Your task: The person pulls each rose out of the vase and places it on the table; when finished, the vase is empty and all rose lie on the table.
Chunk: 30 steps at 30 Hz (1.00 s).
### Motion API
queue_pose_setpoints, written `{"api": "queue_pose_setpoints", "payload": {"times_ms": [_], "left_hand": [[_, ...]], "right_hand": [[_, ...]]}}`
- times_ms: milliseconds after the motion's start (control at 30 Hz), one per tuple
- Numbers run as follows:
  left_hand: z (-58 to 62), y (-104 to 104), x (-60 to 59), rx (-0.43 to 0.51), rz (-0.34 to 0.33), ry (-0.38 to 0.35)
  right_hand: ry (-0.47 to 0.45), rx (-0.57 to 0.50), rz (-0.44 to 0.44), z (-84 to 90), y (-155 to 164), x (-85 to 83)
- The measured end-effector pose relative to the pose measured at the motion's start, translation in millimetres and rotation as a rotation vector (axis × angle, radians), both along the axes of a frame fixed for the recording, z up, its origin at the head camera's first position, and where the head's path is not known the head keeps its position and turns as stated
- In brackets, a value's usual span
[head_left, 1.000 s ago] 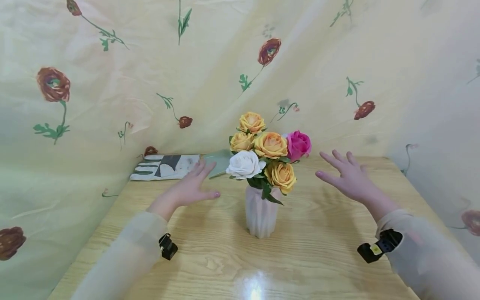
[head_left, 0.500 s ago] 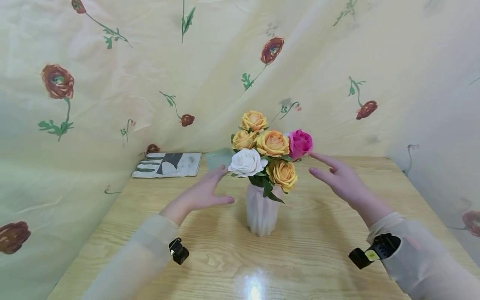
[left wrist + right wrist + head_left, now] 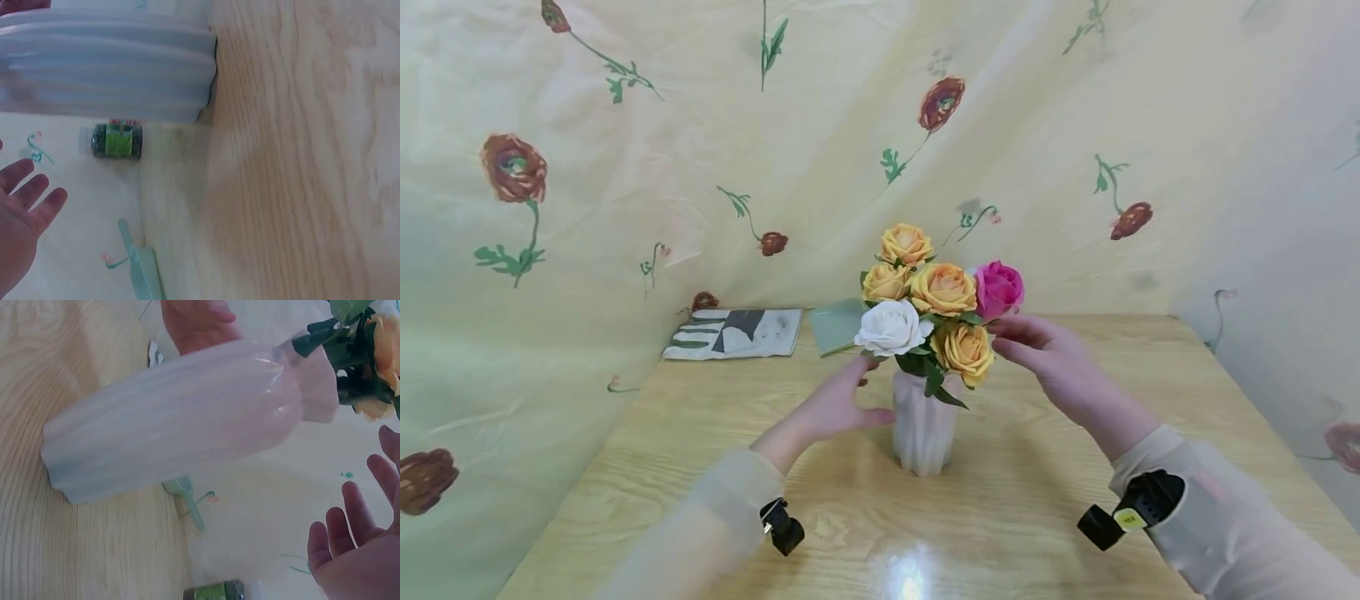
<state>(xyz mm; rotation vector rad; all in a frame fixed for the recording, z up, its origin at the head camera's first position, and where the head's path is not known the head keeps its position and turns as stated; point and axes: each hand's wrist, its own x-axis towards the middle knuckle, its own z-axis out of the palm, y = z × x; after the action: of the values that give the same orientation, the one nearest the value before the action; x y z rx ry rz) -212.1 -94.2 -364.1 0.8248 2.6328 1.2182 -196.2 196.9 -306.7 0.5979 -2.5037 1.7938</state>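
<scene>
**Both hands close in on the vase of roses**

The ribbed white vase [image 3: 922, 429] stands upright at the middle of the wooden table [image 3: 1045, 508], stuffed with orange roses [image 3: 942, 289], a white rose [image 3: 891, 327] and a pink rose [image 3: 997, 288]. Left hand [image 3: 837, 406] sits right beside the vase's left flank, fingers straight and relaxed, thumb tip at the wall; touching or not, hard to say. Right hand [image 3: 1052, 360] hovers at the blooms, fingers spread loosely just under the pink rose, gripping nothing. At the back, a garden glove [image 3: 733, 332] lies flat by the flowered curtain [image 3: 625, 167], a pale green card [image 3: 837, 326] beside it.
</scene>
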Motion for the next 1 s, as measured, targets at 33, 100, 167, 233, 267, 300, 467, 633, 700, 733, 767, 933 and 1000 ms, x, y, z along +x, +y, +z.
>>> {"api": "queue_pose_setpoints", "payload": {"times_ms": [33, 100, 167, 233, 267, 300, 467, 633, 700, 733, 767, 933, 1000], "left_hand": [[-1.7, 2.9, 0.9, 0.028, -0.007, -0.003], [-5.8, 8.4, 2.0, 0.108, -0.028, -0.006], [-9.3, 13.1, 3.3, 0.186, -0.048, -0.003], [-12.0, 17.1, 5.0, 0.245, -0.063, 0.000], [-12.6, 19.0, 6.1, 0.266, -0.068, 0.002], [-12.7, 20.8, 7.2, 0.277, -0.071, 0.005], [0.0, 28.4, 20.4, 0.315, -0.080, 0.006], [9.8, 33.6, 29.9, 0.319, -0.039, -0.011], [5.6, 34.9, 27.7, 0.314, -0.018, -0.023], [1.9, 35.5, 25.7, 0.309, -0.004, -0.031], [-1.9, 36.0, 23.4, 0.307, 0.005, -0.037], [-18.6, 37.5, 13.7, 0.296, 0.040, -0.060], [-20.4, 37.7, 12.9, 0.292, 0.046, -0.070]], "right_hand": [[-0.004, -0.038, 0.010, -0.5, -2.5, -0.4], [-0.016, -0.109, 0.034, -1.5, -7.8, -1.1], [-0.030, -0.183, 0.066, -3.0, -12.6, -1.2], [-0.043, -0.243, 0.095, -4.0, -17.1, -0.7], [-0.050, -0.271, 0.107, -4.3, -18.9, -0.2], [-0.052, -0.294, 0.114, -4.6, -20.6, 0.4], [-0.066, -0.386, 0.106, -4.8, -27.7, 3.5], [-0.075, -0.421, 0.075, -4.3, -32.6, 4.4], [-0.078, -0.436, 0.073, -4.1, -34.2, 4.5], [-0.081, -0.444, 0.073, -3.9, -34.9, 4.4], [-0.083, -0.446, 0.072, -3.8, -35.5, 4.3], [-0.099, -0.434, 0.047, -2.9, -38.4, 3.8], [-0.106, -0.416, 0.036, -2.5, -39.1, 3.8]]}}
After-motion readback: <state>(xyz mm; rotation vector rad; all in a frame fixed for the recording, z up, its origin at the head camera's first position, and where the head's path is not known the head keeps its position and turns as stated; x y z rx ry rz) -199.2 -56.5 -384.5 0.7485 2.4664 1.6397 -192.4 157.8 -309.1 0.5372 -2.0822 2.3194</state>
